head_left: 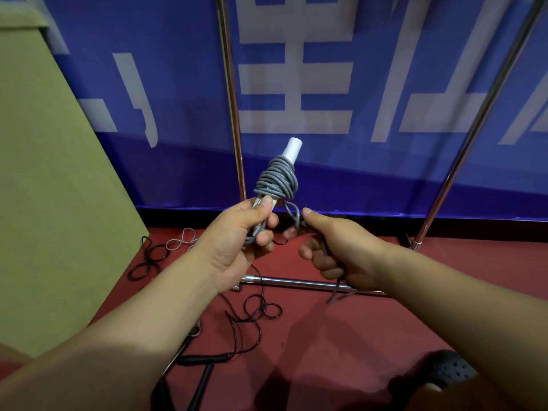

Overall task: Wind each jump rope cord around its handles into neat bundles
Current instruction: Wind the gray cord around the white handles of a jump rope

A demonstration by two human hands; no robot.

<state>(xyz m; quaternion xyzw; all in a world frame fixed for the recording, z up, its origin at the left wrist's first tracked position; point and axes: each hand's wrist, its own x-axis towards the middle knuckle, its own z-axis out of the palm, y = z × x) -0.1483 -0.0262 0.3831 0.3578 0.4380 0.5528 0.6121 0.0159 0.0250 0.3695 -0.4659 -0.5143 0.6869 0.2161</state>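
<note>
My left hand (243, 241) grips the lower end of a pair of white jump rope handles (292, 151) that point up and away. A grey cord (277, 180) is wound in many turns around the handles just above my thumb. My right hand (338, 250) is closed on the loose end of that grey cord, pinching it next to the bundle, and a short tail hangs below my palm. On the floor lies a black-and-red jump rope (255, 312) in loose loops, its black handles (201, 358) near the bottom edge.
A blue banner (385, 84) on a chrome stand (234, 114) hangs in front; its base bar (296, 282) lies on the red floor. A green panel (44, 173) stands at left, with more cord loops (154, 256) beside it. A black shoe (444, 372) shows at lower right.
</note>
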